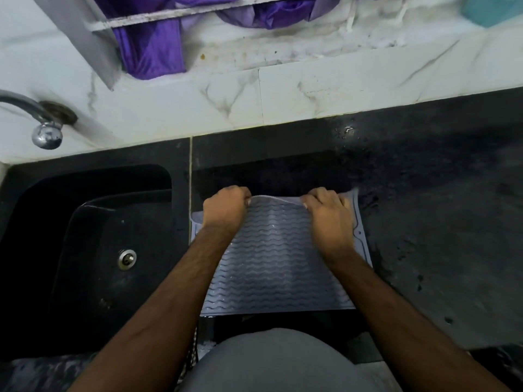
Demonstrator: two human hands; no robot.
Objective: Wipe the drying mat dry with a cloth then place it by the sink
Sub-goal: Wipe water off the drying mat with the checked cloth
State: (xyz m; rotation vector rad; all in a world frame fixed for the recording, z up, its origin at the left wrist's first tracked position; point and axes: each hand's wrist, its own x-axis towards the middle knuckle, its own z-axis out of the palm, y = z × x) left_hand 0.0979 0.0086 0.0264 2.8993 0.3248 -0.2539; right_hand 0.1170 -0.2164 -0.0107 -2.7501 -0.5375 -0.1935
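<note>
Dim, soft overall; wide-angle bending at edges; glare on faucet point(46, 135); sink point(85, 250) interior deep in shadow.

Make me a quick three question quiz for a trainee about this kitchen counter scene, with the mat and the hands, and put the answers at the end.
1. True or false: the left hand and the right hand both grip the far edge of the grey wavy-ribbed silicone drying mat.
2. On which side of the mat is the black sunken sink? A. the person's left B. the person's right C. behind the mat
3. Fill in: the purple fabric hangs above the white marble-patterned ____.

Key: 1 true; 2 A; 3 wall tiles.
</note>
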